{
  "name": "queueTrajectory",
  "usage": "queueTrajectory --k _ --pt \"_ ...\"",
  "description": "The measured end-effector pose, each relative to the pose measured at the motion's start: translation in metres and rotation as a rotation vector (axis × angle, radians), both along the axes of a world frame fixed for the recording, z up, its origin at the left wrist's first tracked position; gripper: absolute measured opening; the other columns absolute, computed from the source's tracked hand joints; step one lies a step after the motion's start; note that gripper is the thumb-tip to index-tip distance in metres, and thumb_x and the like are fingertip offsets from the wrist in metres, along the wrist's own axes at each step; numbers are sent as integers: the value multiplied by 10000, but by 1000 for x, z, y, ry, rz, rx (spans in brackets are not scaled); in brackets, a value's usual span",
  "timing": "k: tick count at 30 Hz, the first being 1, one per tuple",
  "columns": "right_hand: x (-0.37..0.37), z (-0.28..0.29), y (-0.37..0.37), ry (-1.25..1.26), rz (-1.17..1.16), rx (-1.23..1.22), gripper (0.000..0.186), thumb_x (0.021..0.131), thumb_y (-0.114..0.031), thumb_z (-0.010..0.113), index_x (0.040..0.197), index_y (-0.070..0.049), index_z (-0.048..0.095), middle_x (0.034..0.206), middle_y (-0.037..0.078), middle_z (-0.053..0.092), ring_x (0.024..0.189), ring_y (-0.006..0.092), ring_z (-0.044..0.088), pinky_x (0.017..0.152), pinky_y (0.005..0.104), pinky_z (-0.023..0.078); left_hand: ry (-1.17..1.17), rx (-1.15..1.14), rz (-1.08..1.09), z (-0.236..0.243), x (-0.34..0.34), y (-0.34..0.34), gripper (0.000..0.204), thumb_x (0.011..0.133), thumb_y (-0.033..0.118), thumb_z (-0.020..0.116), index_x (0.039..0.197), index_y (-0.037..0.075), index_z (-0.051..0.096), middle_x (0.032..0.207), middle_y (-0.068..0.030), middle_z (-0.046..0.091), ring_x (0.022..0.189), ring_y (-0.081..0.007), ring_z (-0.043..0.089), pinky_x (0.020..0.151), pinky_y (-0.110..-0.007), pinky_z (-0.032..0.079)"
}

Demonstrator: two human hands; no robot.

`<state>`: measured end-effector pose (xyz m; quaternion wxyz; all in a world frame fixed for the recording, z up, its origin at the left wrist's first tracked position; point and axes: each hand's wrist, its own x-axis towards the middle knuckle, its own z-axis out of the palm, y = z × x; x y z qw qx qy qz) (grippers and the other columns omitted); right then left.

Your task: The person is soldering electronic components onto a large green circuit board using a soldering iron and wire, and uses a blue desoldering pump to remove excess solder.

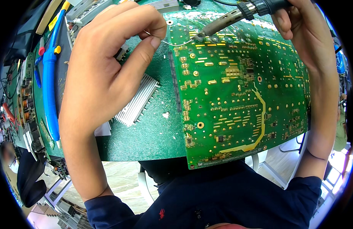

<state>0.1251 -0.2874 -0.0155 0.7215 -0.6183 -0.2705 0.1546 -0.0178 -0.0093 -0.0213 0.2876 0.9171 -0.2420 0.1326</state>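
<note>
Green-matted counter [153, 133] underneath, big green circuit board [241, 95] flat at 3 o'clock. Left hand [104, 72] pinching thin solder wire [172, 42], feeding toward 12 o'clock. Right hand [298, 26] clenched around soldering iron [230, 17], tip meeting the wire, probably for one joint. Blue desoldering pump [49, 80] parked at 9.

The large flat circuit board [237, 95], at three o'clock, is bright green, patterned with gold pads, thin gold lines and one broad yellow curved band. Beneath it the textured work mat [153, 129] is darker green with a fine pebbled grain. At nine o'clock lies a long plastic desoldering pump [50, 84], blue with a yellow button. The ribbed metal heat sink [140, 100] near centre is silver-grey, striped by its fins. At one o'clock the soldering iron [237, 15] shows a dull grey barrel and black grip. The thin solder wire [172, 42] at twelve o'clock is silvery. The sleeves [207, 198] at six o'clock are navy.
</note>
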Motion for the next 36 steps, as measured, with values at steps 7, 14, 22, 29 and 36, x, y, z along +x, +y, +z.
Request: queueTrajectory --k 7,14,22,29,36 --pt "-32 39 18 -113 -211 -379 322 954 -191 510 899 84 668 532 54 597 404 100 557 367 200 451 -106 -182 6 -15 -3 -11 77 851 -15 633 900 -20 574 847 -63 577 795 -172 519 756 -274 423" --pt "-31 42 18 -101 -164 -361 314 947 -162 492 882 92 665 534 64 604 390 101 551 357 212 454 -127 -245 39 -17 -5 -13 83 830 -19 623 902 -17 581 868 -56 591 798 -157 527 748 -271 419" --pt "-41 44 17 -52 -238 -381 255 925 -124 513 861 79 655 533 97 600 373 134 534 355 226 450 32 2 114 13 -4 12 111 816 4 562 910 8 621 891 -26 640 790 -120 553 696 -255 400" --pt "-35 32 -1 -87 -168 -446 352 960 -303 568 1020 26 676 569 -10 512 476 49 453 466 192 351 -5 -92 145 6 0 27 134 809 12 563 917 19 641 880 -2 646 807 -89 561 706 -233 408" --pt "-39 31 6 -84 -204 -450 333 956 -302 580 967 6 705 574 11 559 499 67 524 470 201 397 -10 -123 209 -8 5 37 178 783 -29 559 934 11 645 914 -6 665 856 -102 597 766 -245 462"
